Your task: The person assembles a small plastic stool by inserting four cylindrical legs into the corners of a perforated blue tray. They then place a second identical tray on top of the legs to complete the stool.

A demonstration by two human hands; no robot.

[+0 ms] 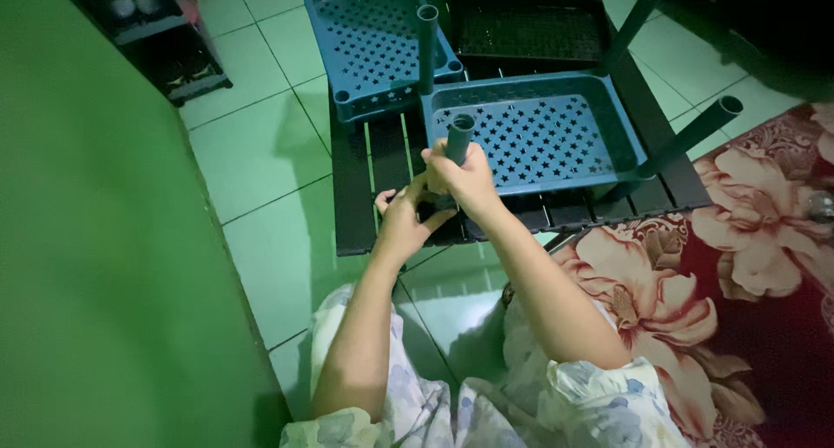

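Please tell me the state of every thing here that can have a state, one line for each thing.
Near blue tray: flat on the black slatted table, grey poles standing in its corners.
Near-left pole: upright, held in right hand.
Left hand: at the tray's corner below that pole, grip unclear.
Far blue tray: lying on the table, one pole upright.
Black tray: behind them, on the table.

Right hand [469,177] closed around grey tube [459,137] at near-left corner of blue tray [539,135]; left hand [404,215] just below it, fingers on tray corner. Ahead-left of hands: second tray [373,44] with upright tube [426,48], close, blocks that side. Right of hands: tray wall, then two slanted tubes [695,135] beyond. Left of hands: open strip of black table [352,187], then bare tiled floor [252,152]. Green wall [87,239] bounds far left. Near side: own knees.
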